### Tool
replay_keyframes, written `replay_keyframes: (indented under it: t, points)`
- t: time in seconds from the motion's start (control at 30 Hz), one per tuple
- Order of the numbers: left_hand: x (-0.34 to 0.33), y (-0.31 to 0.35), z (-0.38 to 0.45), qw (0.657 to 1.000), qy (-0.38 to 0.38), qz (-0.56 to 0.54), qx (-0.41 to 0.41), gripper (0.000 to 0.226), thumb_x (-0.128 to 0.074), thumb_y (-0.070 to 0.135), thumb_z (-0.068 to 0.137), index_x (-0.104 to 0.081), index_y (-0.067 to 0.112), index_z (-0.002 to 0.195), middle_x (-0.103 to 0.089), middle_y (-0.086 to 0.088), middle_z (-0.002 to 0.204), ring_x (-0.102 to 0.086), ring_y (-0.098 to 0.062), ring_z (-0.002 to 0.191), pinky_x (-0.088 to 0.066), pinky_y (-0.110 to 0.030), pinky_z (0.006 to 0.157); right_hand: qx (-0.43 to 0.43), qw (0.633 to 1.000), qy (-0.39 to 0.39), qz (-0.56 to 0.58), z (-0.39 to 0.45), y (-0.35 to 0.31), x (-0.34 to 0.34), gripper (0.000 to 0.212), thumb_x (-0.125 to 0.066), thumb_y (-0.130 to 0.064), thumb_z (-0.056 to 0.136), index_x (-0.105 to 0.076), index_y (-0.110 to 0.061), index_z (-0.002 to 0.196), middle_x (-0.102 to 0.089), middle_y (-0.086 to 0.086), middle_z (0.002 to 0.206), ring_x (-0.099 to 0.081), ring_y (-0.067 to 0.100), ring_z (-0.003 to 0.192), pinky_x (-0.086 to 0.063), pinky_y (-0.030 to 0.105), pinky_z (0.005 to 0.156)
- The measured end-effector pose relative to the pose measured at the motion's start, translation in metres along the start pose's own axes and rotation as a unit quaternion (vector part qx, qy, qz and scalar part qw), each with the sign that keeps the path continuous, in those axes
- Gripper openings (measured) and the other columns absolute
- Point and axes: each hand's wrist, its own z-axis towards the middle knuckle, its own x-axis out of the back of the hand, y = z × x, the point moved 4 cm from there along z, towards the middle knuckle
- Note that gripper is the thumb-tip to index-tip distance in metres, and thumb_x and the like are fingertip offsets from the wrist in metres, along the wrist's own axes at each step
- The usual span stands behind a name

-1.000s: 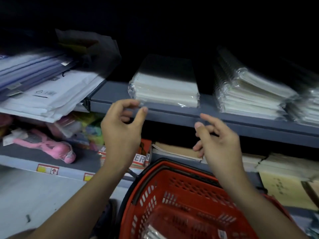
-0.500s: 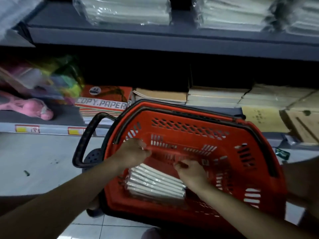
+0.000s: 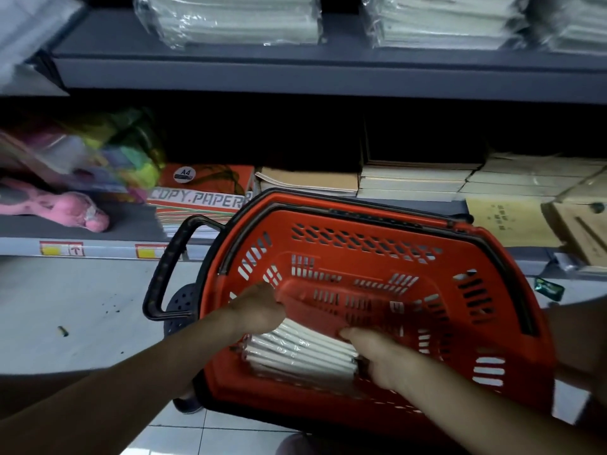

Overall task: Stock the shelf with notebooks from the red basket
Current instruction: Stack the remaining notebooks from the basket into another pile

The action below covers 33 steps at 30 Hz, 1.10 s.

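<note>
On the far left of the lower shelf (image 3: pixel 98 229) lies a pink toy (image 3: pixel 70 208), and right of it a ream marked COPY PAPER (image 3: pixel 200 195). The red basket (image 3: pixel 387 244) stands on the floor in front of that shelf, its black handle (image 3: pixel 167 267) on the left. Inside it lies a plastic-wrapped pack of notebooks (image 3: pixel 295 353). The left hand (image 3: pixel 258 310) grips the pack's upper left end, fingers curled out of sight behind it; the right hand (image 3: pixel 384 356) clasps its right end. Above, on the upper shelf (image 3: pixel 328 77), sit more wrapped packs (image 3: pixel 230 21).
</note>
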Motion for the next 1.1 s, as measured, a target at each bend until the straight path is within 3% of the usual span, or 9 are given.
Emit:
replay_keyframes:
  t: [0.17,0.3,0.37,0.43,0.57,0.67,0.77,0.93,1.1]
  points:
    - [0.012,0.000,-0.039,0.983,0.073,-0.169,-0.001,0.023,-0.063,0.028,0.092,-0.069,0.009,0.080,-0.062,-0.001,0.067,-0.056,-0.015,0.055,-0.043,-0.023,0.053,0.022,0.999,-0.020,-0.030,-0.039,-0.003,0.027,0.011,-0.064,-0.018,0.095,-0.059,-0.009,0.094,-0.059,0.012,0.084,-0.061,0.026,0.085,-0.051,0.030,0.066]
    - [0.024,0.009,-0.080,0.879,0.025,-0.474,0.032,0.005,-0.074,0.004,0.085,-0.072,0.000,0.087,-0.075,-0.016,0.095,-0.076,-0.030,0.080,-0.063,-0.038,0.075,0.048,0.997,-0.057,0.000,-0.071,-0.007,0.047,0.016,-0.057,-0.017,0.100,-0.056,-0.004,0.110,-0.068,0.028,0.093,-0.072,0.038,0.085,-0.060,0.038,0.064]
    - [0.028,0.012,-0.091,0.846,0.001,-0.532,0.029,0.018,-0.073,-0.003,0.082,-0.071,0.002,0.064,-0.073,-0.021,0.109,-0.075,-0.030,0.095,-0.059,-0.046,0.091,0.063,0.996,-0.068,0.017,-0.087,-0.008,0.052,0.014,-0.054,-0.012,0.101,-0.058,-0.001,0.108,-0.071,0.030,0.091,-0.074,0.039,0.080,-0.062,0.041,0.065]
    - [0.028,0.011,-0.097,0.832,-0.019,-0.554,0.024,0.037,-0.070,-0.007,0.080,-0.066,0.006,0.047,-0.072,-0.020,0.109,-0.069,-0.027,0.103,-0.063,-0.039,0.078,0.087,0.993,-0.072,0.034,-0.100,-0.008,0.051,0.016,-0.057,-0.011,0.100,-0.058,0.001,0.110,-0.071,0.030,0.094,-0.075,0.040,0.078,-0.062,0.042,0.064]
    - [0.020,0.013,-0.112,0.837,-0.025,-0.545,0.041,0.039,-0.061,-0.014,0.080,-0.058,0.005,0.047,-0.052,-0.010,0.061,-0.050,-0.017,0.068,-0.062,-0.034,0.063,0.125,0.986,-0.061,0.095,-0.117,-0.011,0.049,0.020,-0.059,-0.004,0.097,-0.058,0.001,0.116,-0.064,0.019,0.119,-0.075,0.041,0.078,-0.063,0.042,0.062]
    - [0.023,0.014,-0.121,0.828,-0.043,-0.559,0.018,0.046,-0.057,-0.009,0.081,-0.058,0.011,0.040,-0.052,-0.010,0.079,-0.048,-0.016,0.079,-0.059,-0.033,0.070,0.151,0.978,-0.060,0.127,-0.136,-0.017,0.049,0.010,-0.056,0.002,0.098,-0.060,-0.003,0.106,-0.062,0.009,0.114,-0.075,0.037,0.075,-0.064,0.042,0.064]
    - [0.033,0.014,-0.133,0.806,-0.056,-0.589,-0.009,0.025,-0.058,-0.002,0.081,-0.060,0.009,0.058,-0.054,-0.008,0.097,-0.047,-0.015,0.091,-0.060,-0.030,0.068,0.178,0.973,-0.077,0.124,-0.163,-0.023,0.050,0.009,-0.058,0.001,0.097,-0.063,0.003,0.104,-0.066,0.015,0.111,-0.075,0.039,0.073,-0.063,0.039,0.059]
    - [0.055,0.021,-0.156,0.776,-0.066,-0.621,-0.081,0.012,-0.065,0.003,0.068,-0.054,0.004,0.066,-0.047,-0.005,0.060,-0.048,-0.012,0.057,-0.052,-0.040,0.092,0.263,0.954,-0.069,0.123,-0.212,-0.038,0.063,0.013,-0.058,-0.001,0.097,-0.066,0.008,0.102,-0.074,0.023,0.093,-0.073,0.036,0.059,-0.060,0.033,0.047]
    - [0.083,0.028,-0.178,0.749,-0.058,-0.629,-0.199,0.063,-0.075,0.006,0.049,-0.058,-0.017,0.105,-0.067,-0.036,0.105,-0.066,-0.033,0.087,-0.060,-0.039,0.079,0.364,0.921,-0.057,0.123,-0.262,-0.056,0.073,0.011,-0.064,-0.007,0.090,-0.072,-0.001,0.096,-0.067,0.034,0.067,-0.065,0.036,0.047,-0.056,0.031,0.040]
